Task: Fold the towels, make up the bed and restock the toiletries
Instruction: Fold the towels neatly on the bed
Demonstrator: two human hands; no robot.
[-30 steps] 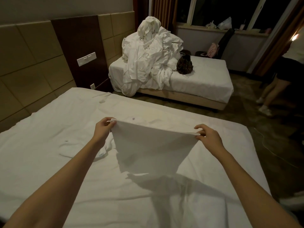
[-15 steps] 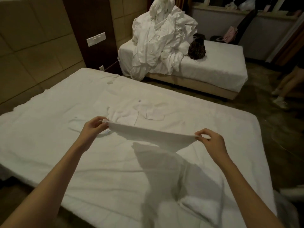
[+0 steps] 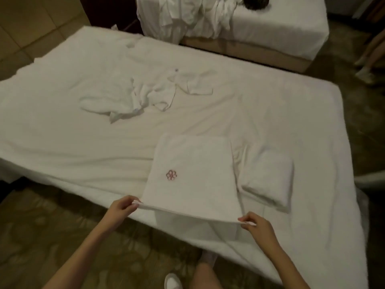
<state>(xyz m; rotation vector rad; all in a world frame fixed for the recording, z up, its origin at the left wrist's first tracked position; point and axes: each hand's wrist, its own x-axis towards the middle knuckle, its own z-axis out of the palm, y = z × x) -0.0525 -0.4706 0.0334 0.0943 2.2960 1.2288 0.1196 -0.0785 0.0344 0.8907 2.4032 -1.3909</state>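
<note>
At the fingers: left hand [image 3: 121, 207] and right hand [image 3: 256, 225] each pinch one near corner of the towel [image 3: 191, 174]; fingers and thumbs are curled onto the hem, nothing else held.
Towel position: near edge is lifted and stretched straight between the two hands, just off the mattress edge; the rest lies flat on the bed [image 3: 62, 142], running away from the fingers. A red embroidered logo [image 3: 171, 175] faces up, just beyond the left fingers.
Handling, judged: soft, light terry; limp, with no stiffness of its own. It sags wherever it is unsupported, so tension between the corners is what keeps the edge true. Not slippery, not fragile.
Hold points, judged: the corners at the hem, as now; for the next fold, carry both near corners out to meet the far edge.
Beside the right fingers: a folded towel [image 3: 268, 176] lies flat, just outboard of the spread one.
Surface: white sheet, rumpled, soft underfoot of the cloth; creases may print through a fold.
Beyond the fingers: crumpled towels [image 3: 145, 94] lie loose at mid-bed, unfolded.
Below the hands: patterned carpet [image 3: 62, 236] and the person's white shoe [image 3: 171, 281].
Farthest from the fingers: a second bed [image 3: 281, 28] carrying a linen heap [image 3: 193, 15]; another person's legs [image 3: 370, 57] at the right edge.
</note>
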